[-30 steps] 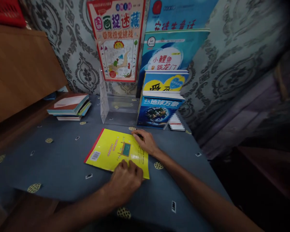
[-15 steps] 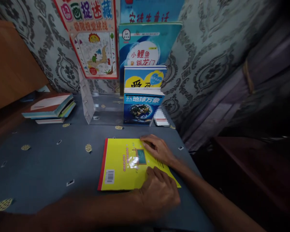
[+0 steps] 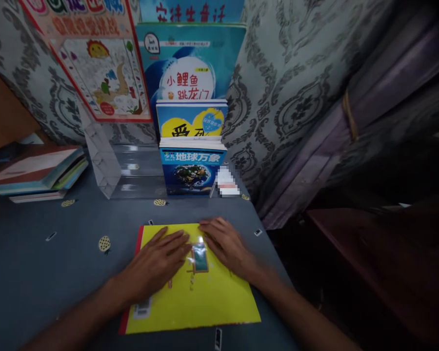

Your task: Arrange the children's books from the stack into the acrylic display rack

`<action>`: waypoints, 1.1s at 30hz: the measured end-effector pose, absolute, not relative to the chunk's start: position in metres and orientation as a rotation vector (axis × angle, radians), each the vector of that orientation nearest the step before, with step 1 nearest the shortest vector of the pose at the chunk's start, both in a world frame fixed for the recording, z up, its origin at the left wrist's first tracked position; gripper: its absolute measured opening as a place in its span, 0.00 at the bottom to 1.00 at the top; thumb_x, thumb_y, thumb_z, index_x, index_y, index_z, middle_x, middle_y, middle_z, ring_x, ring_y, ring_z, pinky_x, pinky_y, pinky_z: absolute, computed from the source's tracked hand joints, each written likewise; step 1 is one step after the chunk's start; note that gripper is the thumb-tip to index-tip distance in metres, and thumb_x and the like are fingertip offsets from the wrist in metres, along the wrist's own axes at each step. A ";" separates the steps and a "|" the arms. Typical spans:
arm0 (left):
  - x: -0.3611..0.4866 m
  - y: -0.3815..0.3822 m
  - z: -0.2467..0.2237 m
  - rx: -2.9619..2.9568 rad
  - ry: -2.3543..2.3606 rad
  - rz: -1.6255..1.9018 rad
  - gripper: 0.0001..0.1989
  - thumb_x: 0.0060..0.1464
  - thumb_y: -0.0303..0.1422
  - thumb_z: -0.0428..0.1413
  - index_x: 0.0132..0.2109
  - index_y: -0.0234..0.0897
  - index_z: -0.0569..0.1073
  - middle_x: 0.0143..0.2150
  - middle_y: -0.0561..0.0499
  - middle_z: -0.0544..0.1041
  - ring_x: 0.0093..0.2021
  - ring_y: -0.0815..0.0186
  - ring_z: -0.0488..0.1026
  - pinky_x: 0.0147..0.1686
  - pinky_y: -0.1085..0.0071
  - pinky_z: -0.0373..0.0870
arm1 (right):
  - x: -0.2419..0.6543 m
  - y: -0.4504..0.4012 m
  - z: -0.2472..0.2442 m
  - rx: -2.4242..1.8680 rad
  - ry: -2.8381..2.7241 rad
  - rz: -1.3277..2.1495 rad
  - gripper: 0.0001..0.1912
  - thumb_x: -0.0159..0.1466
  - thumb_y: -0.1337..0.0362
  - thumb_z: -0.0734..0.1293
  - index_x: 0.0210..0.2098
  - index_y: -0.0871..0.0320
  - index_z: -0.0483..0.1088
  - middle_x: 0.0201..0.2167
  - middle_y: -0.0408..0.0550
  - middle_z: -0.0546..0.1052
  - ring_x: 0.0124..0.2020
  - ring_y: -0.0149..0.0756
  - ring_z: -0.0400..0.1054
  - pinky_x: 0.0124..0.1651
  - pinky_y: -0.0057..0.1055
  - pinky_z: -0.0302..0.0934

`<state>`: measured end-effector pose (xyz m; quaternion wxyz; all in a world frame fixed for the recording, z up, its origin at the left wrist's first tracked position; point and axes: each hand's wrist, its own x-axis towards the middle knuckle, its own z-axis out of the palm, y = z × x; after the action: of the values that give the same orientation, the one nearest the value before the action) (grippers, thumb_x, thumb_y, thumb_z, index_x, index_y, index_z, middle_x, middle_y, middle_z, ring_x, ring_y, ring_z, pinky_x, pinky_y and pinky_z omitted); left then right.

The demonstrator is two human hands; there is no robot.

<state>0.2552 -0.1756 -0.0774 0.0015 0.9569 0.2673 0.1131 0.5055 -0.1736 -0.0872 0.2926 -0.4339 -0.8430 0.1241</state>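
A yellow book [image 3: 205,304] with a red spine lies on the table, its barcode side up. My left hand [image 3: 157,263] rests flat on the left part of its cover, fingers stretched out, partly hiding the barcode and the pink print. On the upper right part of the same cover lies my right hand [image 3: 229,246], its fingers extended toward the far edge. A small printed chalkboard shows between the two hands. Neither hand grips the book.
A clear stand [image 3: 102,165] behind holds several upright books, with an earth-picture book [image 3: 192,170] in front. A book stack [image 3: 36,170] lies at the left. A tied curtain [image 3: 325,141] hangs right, past the patterned table's [image 3: 80,273] edge.
My left hand has moved from the book's lower right to its left part and flattened from a curled pose. My right hand stays near the far right edge. The view has shifted.
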 end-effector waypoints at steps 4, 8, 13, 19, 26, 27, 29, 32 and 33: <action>0.249 -0.170 -0.086 3.012 0.907 0.344 0.19 0.69 0.30 0.46 0.64 0.42 0.67 0.65 0.48 0.71 0.68 0.60 0.64 0.66 0.51 0.61 | 0.500 -0.180 -0.080 -1.253 -2.268 0.279 0.13 0.69 0.71 0.60 0.49 0.57 0.72 0.46 0.54 0.78 0.48 0.46 0.70 0.50 0.46 0.68; 0.250 -0.168 -0.087 3.034 0.906 0.435 0.19 0.68 0.29 0.47 0.62 0.44 0.69 0.64 0.50 0.73 0.66 0.61 0.66 0.67 0.51 0.60 | 0.497 -0.182 -0.082 -1.310 -2.235 0.257 0.16 0.69 0.72 0.59 0.52 0.53 0.71 0.45 0.53 0.78 0.45 0.45 0.70 0.47 0.45 0.69; 0.249 -0.161 -0.094 3.072 1.035 0.513 0.19 0.67 0.34 0.50 0.62 0.47 0.69 0.66 0.52 0.71 0.67 0.57 0.63 0.67 0.49 0.58 | 0.503 -0.179 -0.092 -1.244 -2.168 0.257 0.17 0.69 0.70 0.59 0.54 0.51 0.69 0.44 0.52 0.78 0.44 0.45 0.72 0.44 0.44 0.70; 0.250 -0.159 -0.105 3.058 1.037 0.513 0.21 0.65 0.36 0.52 0.63 0.48 0.68 0.65 0.51 0.71 0.65 0.55 0.65 0.64 0.50 0.62 | 0.509 -0.177 -0.097 -1.203 -2.183 0.229 0.19 0.69 0.71 0.60 0.57 0.50 0.67 0.46 0.51 0.78 0.47 0.44 0.72 0.46 0.43 0.71; 0.258 -0.165 -0.086 2.858 1.161 0.472 0.16 0.66 0.37 0.52 0.59 0.47 0.71 0.62 0.48 0.74 0.64 0.54 0.67 0.62 0.45 0.63 | 0.500 -0.177 -0.093 -1.267 -2.256 0.116 0.18 0.71 0.69 0.57 0.56 0.53 0.70 0.45 0.53 0.79 0.45 0.45 0.73 0.46 0.46 0.71; 0.258 -0.165 -0.084 2.842 1.145 0.457 0.16 0.65 0.37 0.53 0.59 0.46 0.72 0.62 0.47 0.74 0.64 0.53 0.67 0.62 0.44 0.63 | 0.494 -0.178 -0.093 -1.319 -2.266 0.070 0.19 0.71 0.69 0.57 0.56 0.54 0.70 0.46 0.54 0.79 0.45 0.46 0.73 0.47 0.47 0.71; 0.255 -0.160 -0.080 2.821 1.106 0.426 0.17 0.65 0.36 0.53 0.59 0.44 0.72 0.63 0.45 0.74 0.64 0.52 0.67 0.61 0.45 0.63 | 0.476 -0.186 -0.094 -1.439 -2.267 -0.031 0.19 0.71 0.68 0.56 0.57 0.58 0.71 0.50 0.59 0.78 0.50 0.50 0.72 0.51 0.52 0.69; 0.240 -0.145 -0.079 2.814 0.991 0.413 0.16 0.66 0.33 0.51 0.58 0.41 0.72 0.61 0.43 0.74 0.63 0.54 0.69 0.60 0.48 0.64 | 0.437 -0.207 -0.094 -1.510 -2.331 -0.062 0.22 0.70 0.64 0.59 0.61 0.65 0.67 0.61 0.66 0.71 0.64 0.56 0.63 0.62 0.57 0.62; 0.233 -0.138 -0.080 2.801 0.938 0.421 0.16 0.67 0.32 0.49 0.58 0.40 0.72 0.60 0.43 0.75 0.61 0.58 0.70 0.60 0.52 0.65 | 0.421 -0.215 -0.093 -1.522 -2.360 -0.031 0.24 0.70 0.62 0.60 0.63 0.66 0.64 0.64 0.66 0.68 0.66 0.56 0.60 0.64 0.56 0.60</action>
<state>0.2333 -0.1385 -0.0800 0.0788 0.9358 0.3134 0.1405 0.4214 -0.2145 -0.0929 0.1657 -0.5343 -0.8288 -0.0108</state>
